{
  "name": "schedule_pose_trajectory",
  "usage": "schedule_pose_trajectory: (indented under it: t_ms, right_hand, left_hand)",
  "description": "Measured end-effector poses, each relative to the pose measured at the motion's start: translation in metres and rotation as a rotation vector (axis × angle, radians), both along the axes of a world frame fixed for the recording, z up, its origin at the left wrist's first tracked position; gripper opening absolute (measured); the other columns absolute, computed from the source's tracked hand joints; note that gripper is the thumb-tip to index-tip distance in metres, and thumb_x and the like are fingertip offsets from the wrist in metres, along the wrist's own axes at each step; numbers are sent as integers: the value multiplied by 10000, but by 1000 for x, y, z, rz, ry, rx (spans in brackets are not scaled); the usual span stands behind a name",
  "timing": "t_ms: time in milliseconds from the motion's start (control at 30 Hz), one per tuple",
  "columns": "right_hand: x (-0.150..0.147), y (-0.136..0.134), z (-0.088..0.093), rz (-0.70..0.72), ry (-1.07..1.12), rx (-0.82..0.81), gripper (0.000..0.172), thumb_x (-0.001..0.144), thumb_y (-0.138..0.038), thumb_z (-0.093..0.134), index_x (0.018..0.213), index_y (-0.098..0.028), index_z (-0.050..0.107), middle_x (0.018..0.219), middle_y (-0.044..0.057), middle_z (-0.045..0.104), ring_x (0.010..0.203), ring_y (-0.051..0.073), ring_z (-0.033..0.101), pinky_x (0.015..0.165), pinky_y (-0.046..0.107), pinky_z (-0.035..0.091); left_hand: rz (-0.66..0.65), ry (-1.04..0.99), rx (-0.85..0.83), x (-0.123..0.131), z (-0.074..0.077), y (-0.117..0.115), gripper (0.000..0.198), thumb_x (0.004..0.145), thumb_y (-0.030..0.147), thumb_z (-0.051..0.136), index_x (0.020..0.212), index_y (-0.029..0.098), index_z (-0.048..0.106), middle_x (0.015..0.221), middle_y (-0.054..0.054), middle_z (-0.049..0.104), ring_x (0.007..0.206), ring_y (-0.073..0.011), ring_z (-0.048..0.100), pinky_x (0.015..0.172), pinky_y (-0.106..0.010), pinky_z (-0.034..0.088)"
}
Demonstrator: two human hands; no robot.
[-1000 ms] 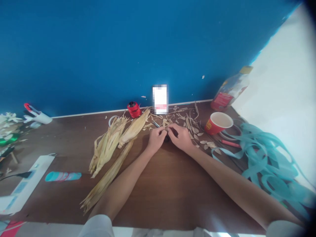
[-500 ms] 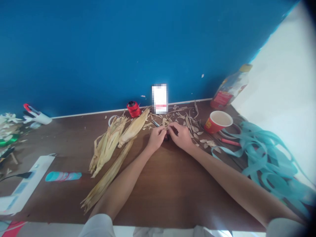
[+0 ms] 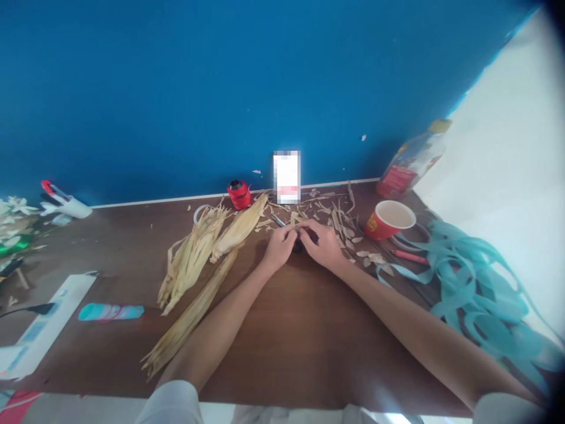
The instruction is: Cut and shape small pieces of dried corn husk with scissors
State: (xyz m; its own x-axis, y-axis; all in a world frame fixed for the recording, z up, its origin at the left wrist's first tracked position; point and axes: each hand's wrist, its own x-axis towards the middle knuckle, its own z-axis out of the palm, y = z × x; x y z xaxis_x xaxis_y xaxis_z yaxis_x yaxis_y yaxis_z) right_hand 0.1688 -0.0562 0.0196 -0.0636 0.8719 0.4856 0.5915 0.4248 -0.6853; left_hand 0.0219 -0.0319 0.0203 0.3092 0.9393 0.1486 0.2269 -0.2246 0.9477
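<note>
My left hand [image 3: 281, 242] and my right hand [image 3: 322, 238] meet over the middle of the table, fingertips pinched almost together. Between them shows a small pale bit, too small to name and mostly covered by the fingers. Something dark [image 3: 298, 246] lies just under the hands, its kind hidden. Behind my left fingers a thin metallic tool [image 3: 278, 220] rests among husk scraps [image 3: 338, 222]. Left of my left hand lie dried corn husks [image 3: 194, 265], with one long husk strip [image 3: 194, 321] beside my left forearm.
A red spool [image 3: 239, 194] and a bright phone-like screen [image 3: 286, 176] stand by the blue wall. To the right are a paper cup [image 3: 383, 227], a bottle [image 3: 406, 162], a red pen [image 3: 409, 257] and tangled teal ribbon [image 3: 477, 282]. A power strip [image 3: 53, 324] and blue tube [image 3: 112, 312] lie left.
Both hands stay pinched in nearly the same place, with the fingertips shifted very slightly. The whole view has moved a little; the things on the table have not visibly moved.
</note>
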Motion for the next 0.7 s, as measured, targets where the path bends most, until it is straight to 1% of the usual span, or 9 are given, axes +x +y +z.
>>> schedule_pose_trajectory:
  t_ms: [167, 367, 567, 700]
  right_hand:
    - [0, 1, 0, 14, 14, -38, 130, 845, -251, 518, 935, -220, 607, 688, -16, 630, 609, 147, 579, 605, 252, 428]
    - [0, 1, 3, 7, 44, -64, 119, 862, -279, 506, 891, -210, 599, 659, -16, 625, 571, 137, 558, 577, 250, 413]
    - [0, 1, 2, -12, 42, -72, 113, 860, -291, 512, 827, -213, 586, 587, -30, 574, 514, 128, 508, 533, 247, 384]
    - [1, 0, 3, 0, 55, -50, 132, 862, -291, 512, 843, -212, 616, 607, -26, 583, 532, 126, 515, 545, 246, 395]
  left_hand:
    - [-17, 9, 53, -2, -2, 1, 279, 860, 230, 393, 590, 165, 425, 541, 38, 412, 545, -98, 390, 550, -233, 295]
    - [-48, 16, 58, -2, 2, -1, 331, 901, 265, 363, 598, 165, 450, 544, 21, 463, 564, -109, 445, 584, -235, 336]
    - [-66, 41, 46, 0, 3, -2, 286, 880, 256, 408, 616, 165, 466, 579, 10, 510, 589, -116, 471, 584, -228, 343]
    - [-65, 3, 2, 1, 2, -2, 240, 868, 265, 428, 664, 165, 504, 592, 12, 523, 587, -116, 481, 578, -223, 353]
